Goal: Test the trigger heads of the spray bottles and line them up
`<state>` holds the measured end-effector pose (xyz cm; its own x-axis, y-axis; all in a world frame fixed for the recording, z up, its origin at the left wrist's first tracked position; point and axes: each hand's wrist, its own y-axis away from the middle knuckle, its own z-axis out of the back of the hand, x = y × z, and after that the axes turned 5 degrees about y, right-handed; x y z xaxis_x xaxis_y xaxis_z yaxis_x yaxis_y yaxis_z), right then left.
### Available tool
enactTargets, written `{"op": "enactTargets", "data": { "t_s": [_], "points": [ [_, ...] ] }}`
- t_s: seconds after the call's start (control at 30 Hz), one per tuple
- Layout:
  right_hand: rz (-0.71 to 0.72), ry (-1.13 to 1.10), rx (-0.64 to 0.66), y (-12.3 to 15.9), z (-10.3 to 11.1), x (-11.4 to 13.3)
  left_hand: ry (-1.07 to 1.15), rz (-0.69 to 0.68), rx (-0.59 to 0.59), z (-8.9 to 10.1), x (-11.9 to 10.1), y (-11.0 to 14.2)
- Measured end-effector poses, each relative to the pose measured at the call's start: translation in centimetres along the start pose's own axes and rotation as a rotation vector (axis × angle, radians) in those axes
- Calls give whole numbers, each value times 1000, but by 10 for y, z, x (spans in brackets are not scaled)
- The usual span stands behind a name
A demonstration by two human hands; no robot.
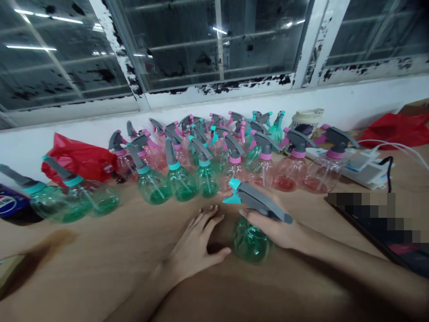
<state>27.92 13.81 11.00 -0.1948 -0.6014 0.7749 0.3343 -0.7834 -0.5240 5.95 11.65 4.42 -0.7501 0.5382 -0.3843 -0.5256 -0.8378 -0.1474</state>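
Note:
My right hand (279, 226) is closed around the neck of a green spray bottle (252, 243), just under its grey and turquoise trigger head (258, 201). The bottle is upright, with green tint in its clear round body. To its left, my left hand (197, 243) lies low over the table with fingers spread, holding nothing. Its thumb points at the bottle, apart from it. Beyond both hands stand several more spray bottles, green ones (181, 183) with turquoise collars and pink ones (284, 174) with pink collars.
Red plastic bags lie at the left (82, 154) and the far right (395, 129). A dark drink bottle (16, 205) rests at the left edge. On the right are a white power strip (362, 167) with cables and a dark tablet-like device (372, 232). Windows (217, 40) rise behind the table.

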Motion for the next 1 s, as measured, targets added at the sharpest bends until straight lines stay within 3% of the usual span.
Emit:
{"op": "enactTargets", "data": {
  "t_s": [0.43, 1.0],
  "points": [
    [-57, -116, 62, 6, 0, -3, -11, -1, 19, 1, 0, -1],
    [-40, -25, 4, 5, -3, -8, -57, -8, 28, 1, 0, -1]
  ]
}}
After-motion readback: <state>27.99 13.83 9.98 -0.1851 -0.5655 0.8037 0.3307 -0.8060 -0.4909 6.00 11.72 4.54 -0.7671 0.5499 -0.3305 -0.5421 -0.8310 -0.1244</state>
